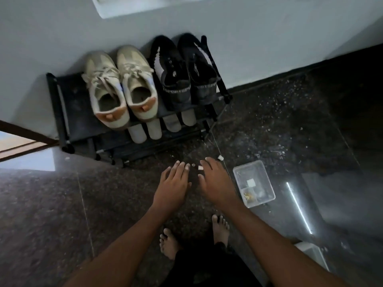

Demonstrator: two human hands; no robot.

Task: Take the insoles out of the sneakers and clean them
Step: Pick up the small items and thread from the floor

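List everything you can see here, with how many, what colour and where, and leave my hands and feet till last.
shoe rack: one, black, against the wall
cream sneakers: two, cream, laced, top shelf, left side
black sneakers: two, black with white trim, top shelf, right side
pale shoes: four ends showing, off-white, lower shelf
plastic box: one, clear, on the floor at the right, small bits inside
white bits: two, white, on the floor in front of the rack
floor: dark speckled stone
wall: pale grey, behind the rack
left hand: one, open, above the floor, holds nothing
right hand: one, open, beside the left, holds nothing
feet: two, bare, on the floor
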